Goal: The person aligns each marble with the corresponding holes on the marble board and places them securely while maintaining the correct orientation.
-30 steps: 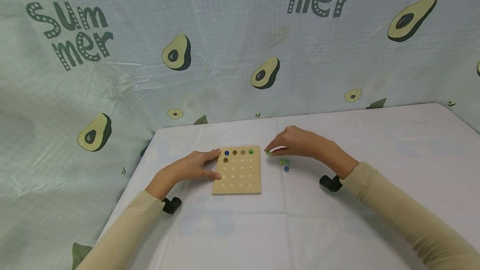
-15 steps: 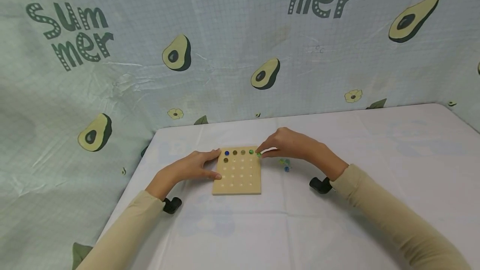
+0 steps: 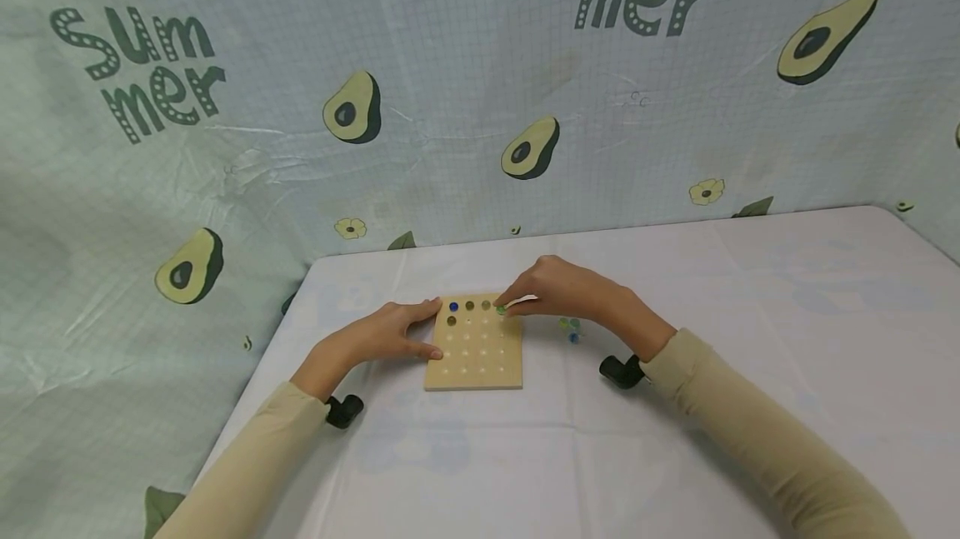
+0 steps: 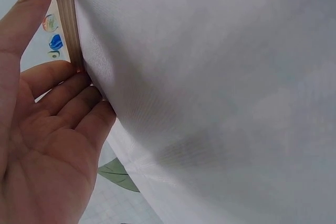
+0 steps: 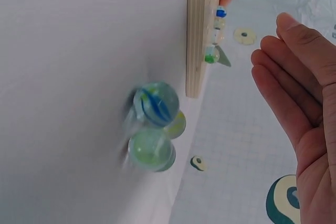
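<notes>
We see a green marble (image 3: 501,309) pinched at the fingertips of our right hand (image 3: 558,291), right over the far right corner of the wooden board (image 3: 474,356), whose open holes lie down and to the left of those fingertips. Our left hand (image 3: 382,336) is nearer the board, its fingers straight and slightly apart, pressed on the left edge. Behind the right fingers, toward the wrist, spare marbles (image 5: 154,129) lie clustered on the white tablecloth (image 3: 675,439).
</notes>
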`<state>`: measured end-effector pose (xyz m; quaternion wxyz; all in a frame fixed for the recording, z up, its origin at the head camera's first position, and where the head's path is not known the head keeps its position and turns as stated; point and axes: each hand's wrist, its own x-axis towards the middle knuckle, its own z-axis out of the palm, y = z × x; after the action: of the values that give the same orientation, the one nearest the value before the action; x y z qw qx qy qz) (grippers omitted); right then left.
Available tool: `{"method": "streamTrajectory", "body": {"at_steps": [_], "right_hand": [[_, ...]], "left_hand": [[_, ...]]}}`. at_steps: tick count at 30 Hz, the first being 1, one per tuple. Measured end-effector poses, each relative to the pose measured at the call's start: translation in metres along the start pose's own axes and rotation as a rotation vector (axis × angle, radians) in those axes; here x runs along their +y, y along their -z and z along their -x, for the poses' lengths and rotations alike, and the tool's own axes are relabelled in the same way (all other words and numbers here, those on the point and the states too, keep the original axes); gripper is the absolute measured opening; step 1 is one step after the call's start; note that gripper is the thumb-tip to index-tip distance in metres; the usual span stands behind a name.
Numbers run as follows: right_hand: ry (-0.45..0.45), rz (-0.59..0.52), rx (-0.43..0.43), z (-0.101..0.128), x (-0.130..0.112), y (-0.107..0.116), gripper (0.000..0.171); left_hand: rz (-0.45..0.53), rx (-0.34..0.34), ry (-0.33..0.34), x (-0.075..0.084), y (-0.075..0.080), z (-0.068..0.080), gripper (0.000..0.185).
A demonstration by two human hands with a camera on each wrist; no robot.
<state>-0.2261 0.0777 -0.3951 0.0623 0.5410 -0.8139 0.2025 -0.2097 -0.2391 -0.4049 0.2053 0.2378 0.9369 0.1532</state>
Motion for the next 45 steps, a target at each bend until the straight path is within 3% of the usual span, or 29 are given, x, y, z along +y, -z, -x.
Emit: {"method": "streamTrajectory", "body": {"at_steps": [13,36,45], "right_hand": [[0.054,-0.051,0.035,-0.013,-0.001,-0.006,0.023],[0.039,-0.132,0.050,-0.022,-0.001,-0.016,0.020],[0.041,-0.111,0.037,-0.027,-0.003,-0.020,0.018]], "left_hand": [[-0.006,-0.004,0.008,0.001,0.001,0.000,0.101],[-0.003,0.001,0.008,0.002,-0.001,-0.002,0.101],[-0.004,-0.009,0.033,0.003,0.000,0.000,0.101]]}}
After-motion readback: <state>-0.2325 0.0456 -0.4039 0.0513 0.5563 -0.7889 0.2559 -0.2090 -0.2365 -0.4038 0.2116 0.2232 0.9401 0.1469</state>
